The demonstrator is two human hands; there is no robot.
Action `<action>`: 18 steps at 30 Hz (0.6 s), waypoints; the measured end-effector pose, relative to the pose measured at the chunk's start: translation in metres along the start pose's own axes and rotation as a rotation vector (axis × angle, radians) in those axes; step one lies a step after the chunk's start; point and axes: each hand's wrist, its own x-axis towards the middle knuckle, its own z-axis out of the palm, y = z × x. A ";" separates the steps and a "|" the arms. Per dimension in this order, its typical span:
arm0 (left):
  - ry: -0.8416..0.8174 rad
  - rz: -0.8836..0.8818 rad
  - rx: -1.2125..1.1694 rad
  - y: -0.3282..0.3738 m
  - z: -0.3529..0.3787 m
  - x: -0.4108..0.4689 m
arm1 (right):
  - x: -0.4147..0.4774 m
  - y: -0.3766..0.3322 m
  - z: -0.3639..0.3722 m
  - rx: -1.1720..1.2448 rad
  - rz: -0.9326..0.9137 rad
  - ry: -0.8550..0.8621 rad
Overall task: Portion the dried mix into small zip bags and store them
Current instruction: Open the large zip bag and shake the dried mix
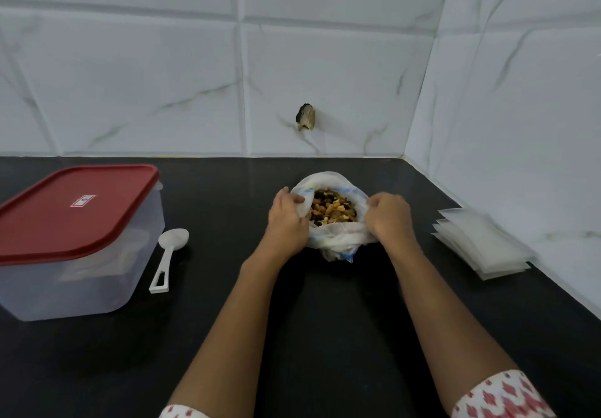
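Prep step: left hand [286,219] and right hand [388,217] each grip the rim of the bag [338,242] mid-counter, mix [331,210] exposed. Next, likely: spoon [169,251], zip bags [481,242].

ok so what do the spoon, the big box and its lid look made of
Spoon: probably white plastic, matte, moulded with a slotted handle end. Box: translucent frosted plastic; its contents show dimly through the wall. Lid: opaque red plastic, smooth with a faint sheen, likely.
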 end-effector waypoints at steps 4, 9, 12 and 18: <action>-0.035 0.160 0.018 0.000 -0.003 0.010 | 0.002 -0.003 0.005 0.151 -0.390 0.155; -0.067 0.247 0.315 0.008 0.004 0.025 | 0.002 -0.005 0.008 0.210 -0.415 -0.107; -0.127 0.167 0.404 0.000 0.008 0.034 | 0.011 0.001 0.012 0.254 -0.265 -0.263; -0.270 0.123 0.267 -0.006 0.007 0.036 | 0.026 0.012 0.029 0.452 -0.087 -0.413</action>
